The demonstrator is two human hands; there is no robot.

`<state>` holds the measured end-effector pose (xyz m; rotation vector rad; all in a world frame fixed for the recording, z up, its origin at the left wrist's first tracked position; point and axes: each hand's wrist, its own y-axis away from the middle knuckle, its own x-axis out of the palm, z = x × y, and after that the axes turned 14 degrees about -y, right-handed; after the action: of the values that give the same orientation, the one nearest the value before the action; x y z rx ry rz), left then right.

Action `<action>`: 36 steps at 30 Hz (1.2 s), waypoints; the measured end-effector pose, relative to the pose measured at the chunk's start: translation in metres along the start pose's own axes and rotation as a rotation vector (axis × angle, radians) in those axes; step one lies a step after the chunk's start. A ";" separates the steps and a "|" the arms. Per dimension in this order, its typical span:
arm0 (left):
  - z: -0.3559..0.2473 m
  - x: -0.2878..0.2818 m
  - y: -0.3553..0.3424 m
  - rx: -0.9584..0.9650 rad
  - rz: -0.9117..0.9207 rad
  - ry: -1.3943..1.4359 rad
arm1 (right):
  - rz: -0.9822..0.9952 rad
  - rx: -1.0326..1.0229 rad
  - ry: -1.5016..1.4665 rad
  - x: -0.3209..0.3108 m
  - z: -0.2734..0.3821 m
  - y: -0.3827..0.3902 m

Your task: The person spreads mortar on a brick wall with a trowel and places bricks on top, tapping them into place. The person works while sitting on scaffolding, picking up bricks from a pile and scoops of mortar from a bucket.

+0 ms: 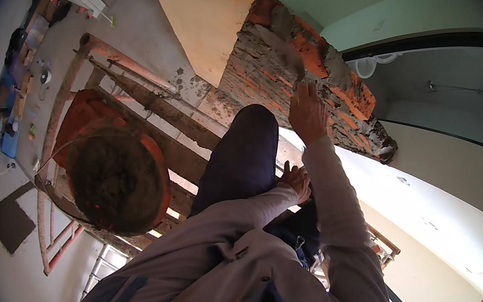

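My right hand [309, 112] is raised against the rough brick wall [264, 85], its fingers closed round what looks like a trowel [292, 61]. The grey blade is smeared by motion and lies over the mortar and orange bricks. Lower down, beside my bent knee [244, 151], my left hand [296, 181] has its fingers apart and appears to hold nothing. An orange bucket [165, 183] with grey mortar [114, 178] in it stands to my left on the scaffold planks [183, 157].
A rusty scaffold frame [57, 115] curves round the bucket's left side. Far below on the left, various items lie on the floor [29, 136]. A tan panel [195, 4] adjoins the brickwork. At upper right a dark-framed opening [453, 90] shows a shower fitting.
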<state>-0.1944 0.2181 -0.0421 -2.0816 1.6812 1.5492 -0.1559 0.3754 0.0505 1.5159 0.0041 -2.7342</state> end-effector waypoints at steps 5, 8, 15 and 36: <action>0.007 0.025 -0.006 -0.018 -0.210 0.091 | -0.066 0.122 -0.039 0.002 -0.017 0.023; 0.001 0.025 -0.011 0.001 -0.208 0.059 | -0.086 0.101 -0.205 -0.014 -0.033 0.066; 0.004 0.027 -0.010 0.027 -0.123 0.030 | 0.021 0.784 -1.261 -0.035 0.033 0.003; 0.000 0.005 -0.009 -0.048 0.030 0.056 | 0.418 -0.107 0.539 -0.136 -0.041 -0.137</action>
<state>-0.1880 0.2178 -0.0503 -2.1525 1.7177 1.5688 -0.0511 0.5147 0.1435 1.9094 -0.1388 -1.9262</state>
